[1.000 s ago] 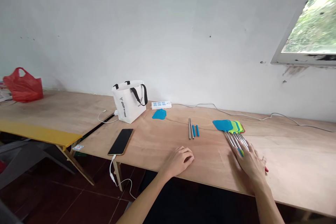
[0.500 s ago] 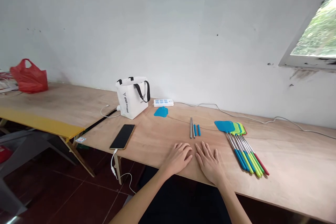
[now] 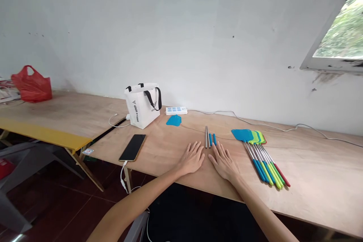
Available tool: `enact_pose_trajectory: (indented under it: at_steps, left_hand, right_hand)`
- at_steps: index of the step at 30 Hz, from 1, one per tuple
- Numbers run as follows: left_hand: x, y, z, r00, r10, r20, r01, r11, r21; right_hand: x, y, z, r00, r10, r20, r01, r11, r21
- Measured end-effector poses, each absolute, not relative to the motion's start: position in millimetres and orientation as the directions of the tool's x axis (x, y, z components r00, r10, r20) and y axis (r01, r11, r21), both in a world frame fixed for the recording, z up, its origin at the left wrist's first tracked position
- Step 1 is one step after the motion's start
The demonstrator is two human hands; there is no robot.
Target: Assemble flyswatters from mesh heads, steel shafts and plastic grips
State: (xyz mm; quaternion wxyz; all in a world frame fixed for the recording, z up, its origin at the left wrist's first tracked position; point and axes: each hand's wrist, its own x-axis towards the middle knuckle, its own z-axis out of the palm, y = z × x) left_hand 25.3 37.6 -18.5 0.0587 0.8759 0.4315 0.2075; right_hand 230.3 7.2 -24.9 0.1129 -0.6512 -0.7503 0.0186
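My left hand point(image 3: 193, 157) lies flat on the plywood table point(image 3: 312, 174), fingers stretched out, holding nothing. My right hand point(image 3: 224, 160) lies flat beside it, fingers spread, also with nothing in it. Just beyond the fingertips lie two thin metal rods point(image 3: 207, 137) and two short blue handle pieces point(image 3: 211, 139). A loose blue swatter head point(image 3: 174, 120) rests farther back to the left. To the right of my right hand lies a row of several fly swatters point(image 3: 262, 155) with blue, green, yellow and red handles, heads pointing to the wall.
A white tote bag point(image 3: 142, 104) stands at the back left, a white power strip point(image 3: 176, 110) by the wall with its cable running right. A phone point(image 3: 132, 147) on a charging cable lies near the front edge. A red plastic bag point(image 3: 31, 84) sits on the adjoining table.
My right hand left the swatter handles and came to the middle beside my left hand. Both hands then slid forward towards the rods, fingers flat.
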Motion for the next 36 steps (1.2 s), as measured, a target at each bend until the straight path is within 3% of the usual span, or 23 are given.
enact_pose_trajectory:
  at_steps: [11,18,25,33,36]
  left_hand:
    - [9,128,-10,0.142,0.948,0.285,0.93,-0.227,0.29]
    - [-10,159,-8,0.133,0.954,0.268,0.951,-0.2,0.238]
    - [-43,206,-6,0.154,0.952,0.265,0.978,-0.186,0.099]
    - [-47,243,2,0.191,0.934,0.302,0.977,-0.211,0.033]
    - [-48,256,3,0.153,0.956,0.249,0.984,-0.17,0.047]
  right_hand:
    - [230,43,-7,-0.189,0.976,0.108,0.948,0.21,-0.239]
    - [238,66,-6,-0.201,0.967,0.155,0.927,0.239,-0.289]
    - [243,101,-3,-0.164,0.968,0.192,0.907,0.224,-0.357]
    - [223,94,-6,-0.147,0.979,0.139,0.933,0.183,-0.308]
    - [215,87,-6,-0.147,0.979,0.141,0.943,0.182,-0.279]
